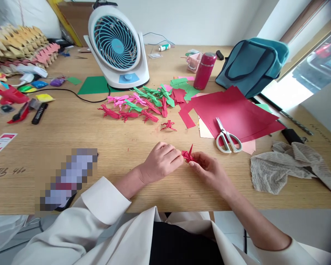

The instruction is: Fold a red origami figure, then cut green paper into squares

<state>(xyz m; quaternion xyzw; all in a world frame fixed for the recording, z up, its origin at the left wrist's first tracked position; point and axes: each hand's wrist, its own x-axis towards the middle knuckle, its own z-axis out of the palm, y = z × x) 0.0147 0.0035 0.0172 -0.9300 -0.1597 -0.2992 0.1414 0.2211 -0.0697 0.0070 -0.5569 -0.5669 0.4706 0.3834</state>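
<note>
Between my two hands is a small red origami figure (188, 155), with one pointed flap sticking up. My left hand (164, 160) has its fingers curled and pressed together at the figure's left side. On the other side, my right hand (208, 169) pinches it between thumb and fingers. Just beyond my hands, another red origami figure (168, 125) stands by itself on the wooden table (121, 158). Farther back lies a group of folded figures in red, pink and green, among them a green one (132, 106).
White-handled scissors (227, 139) rest on red paper sheets (234, 114) at the right. Behind stand a fan (117, 46), a red flask (205, 70) and a teal bag (251, 66). A grey cloth (276, 171) lies right; a blurred phone (68, 180) and black marker (40, 113) lie left.
</note>
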